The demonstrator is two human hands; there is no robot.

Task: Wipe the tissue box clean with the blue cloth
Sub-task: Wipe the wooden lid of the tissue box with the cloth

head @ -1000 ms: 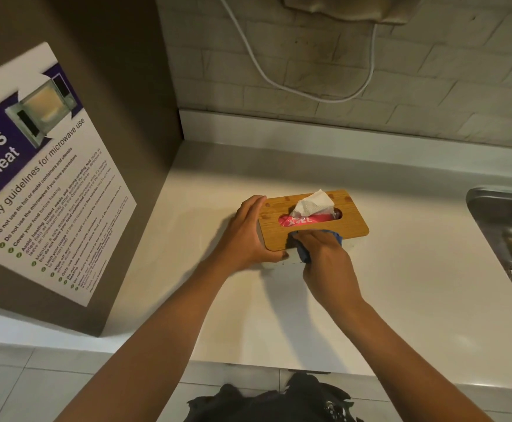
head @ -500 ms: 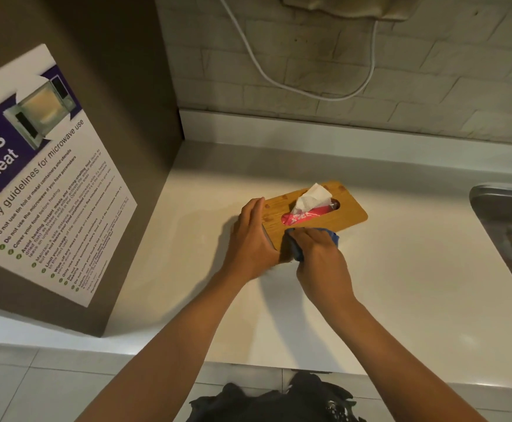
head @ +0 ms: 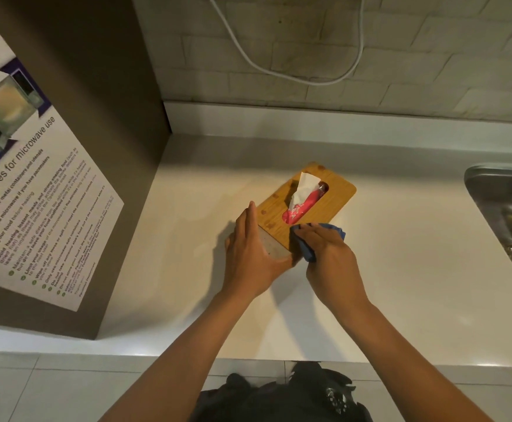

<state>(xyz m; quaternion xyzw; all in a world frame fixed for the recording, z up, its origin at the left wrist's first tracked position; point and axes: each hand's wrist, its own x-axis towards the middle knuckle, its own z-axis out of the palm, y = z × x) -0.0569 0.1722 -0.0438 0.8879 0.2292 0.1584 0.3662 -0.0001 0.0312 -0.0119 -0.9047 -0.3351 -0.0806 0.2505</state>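
The tissue box [head: 334,193] has a wooden lid with a slot, a white tissue and a pink pack showing through it. It lies on the cream counter [head: 401,254], turned diagonally, its far end pointing up and right. My left hand [head: 253,257] grips its near end, thumb under the grey end wall and fingers along the left side. My right hand [head: 327,257] holds the bunched blue cloth [head: 309,249] against the box's near right corner. Most of the cloth is hidden under that hand.
A brown cabinet side with a microwave safety poster [head: 29,190] stands close on the left. A steel sink [head: 510,214] is sunk in the counter at the right. A white cable [head: 279,68] hangs on the tiled back wall. The counter's front edge runs below my forearms.
The box has swung counter-clockwise, its far end now pointing away and right. My left hand has shifted round to the near end. My right hand and cloth stayed at the near right corner.
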